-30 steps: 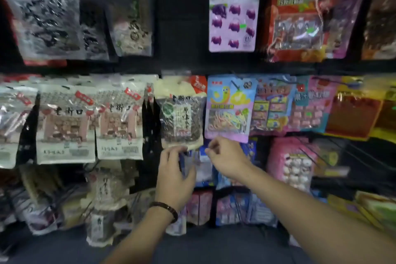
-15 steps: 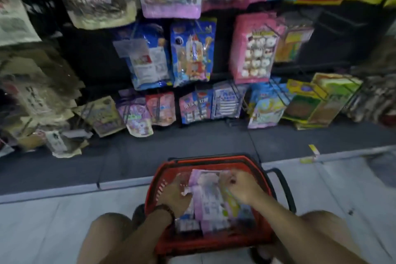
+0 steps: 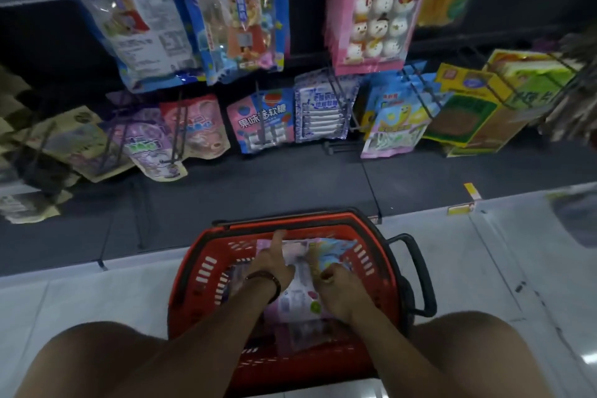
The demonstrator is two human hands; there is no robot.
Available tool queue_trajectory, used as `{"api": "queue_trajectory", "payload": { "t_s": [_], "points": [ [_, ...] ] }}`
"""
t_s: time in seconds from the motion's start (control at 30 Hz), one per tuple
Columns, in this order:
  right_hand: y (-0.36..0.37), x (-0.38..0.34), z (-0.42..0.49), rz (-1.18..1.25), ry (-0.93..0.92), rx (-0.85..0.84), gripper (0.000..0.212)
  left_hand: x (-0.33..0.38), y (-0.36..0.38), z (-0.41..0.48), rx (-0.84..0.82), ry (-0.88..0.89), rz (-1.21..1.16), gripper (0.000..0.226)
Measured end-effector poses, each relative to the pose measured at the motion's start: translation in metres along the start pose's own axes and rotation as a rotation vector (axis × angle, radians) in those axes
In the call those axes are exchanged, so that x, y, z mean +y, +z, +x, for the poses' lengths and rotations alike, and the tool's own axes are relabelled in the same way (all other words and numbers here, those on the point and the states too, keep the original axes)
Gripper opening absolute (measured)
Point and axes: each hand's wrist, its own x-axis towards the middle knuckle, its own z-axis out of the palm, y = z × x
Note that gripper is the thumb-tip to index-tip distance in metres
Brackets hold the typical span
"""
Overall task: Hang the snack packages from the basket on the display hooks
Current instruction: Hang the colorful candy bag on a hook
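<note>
- Basket (image 3: 206, 268) — red, on the near floor between the person's knees, snack packages (image 3: 290, 336) piled inside.
- Left hand (image 3: 271, 265): index finger straight, other fingers curled onto a pink-white pack (image 3: 300, 296).
- Right hand (image 3: 339, 287): fingers clenched on a blue pack (image 3: 332, 252) — just beside the left.

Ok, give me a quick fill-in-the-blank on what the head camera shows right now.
1. The left hand and the right hand are both inside the ____ basket.
2. The bracelet sits on the ____ wrist.
3. The snowman pack hanging above is ____.
4. The basket, holding packs, stands on the ____.
Missing: red, left, pink, floor.
</note>
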Motion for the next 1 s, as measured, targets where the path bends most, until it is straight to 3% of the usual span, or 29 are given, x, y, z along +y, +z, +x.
{"api": "queue_trajectory", "payload": {
  "t_s": [0.17,0.23,0.3,0.4,0.6,0.7,0.83,0.93,1.0],
  "points": [
    [0.011,0.000,0.006,0.045,0.041,-0.086,0.021,-0.010,0.025,0.013,-0.073,-0.096,0.038,0.061],
    [0.016,0.002,0.009,0.051,0.061,-0.083,0.011,-0.018,0.035,0.010,-0.146,-0.129,-0.113,0.055],
    [0.024,0.009,0.014,0.090,0.095,-0.099,0.016,-0.023,0.043,0.000,-0.160,-0.165,-0.289,0.047],
    [0.025,0.012,0.012,0.311,0.136,-0.028,0.038,-0.021,0.053,-0.033,-0.031,-0.068,-0.481,0.054],
    [0.022,0.018,-0.005,0.866,0.316,-0.037,0.049,0.003,0.063,-0.117,0.028,-0.040,-1.058,0.060],
    [0.017,0.012,-0.024,1.081,0.350,-0.085,0.036,0.012,0.052,-0.153,0.069,0.038,-1.192,0.063],
    [0.004,0.002,-0.048,1.204,0.248,-0.060,0.019,0.016,0.035,-0.192,0.025,0.221,-1.162,0.080],
    [-0.008,-0.008,-0.071,1.253,0.093,-0.021,0.017,0.013,0.019,-0.210,0.099,0.258,-1.120,0.057],
    [-0.020,-0.014,-0.083,1.266,0.004,0.001,0.014,0.005,0.002,-0.212,0.210,0.249,-1.086,0.056]
  ]
}}
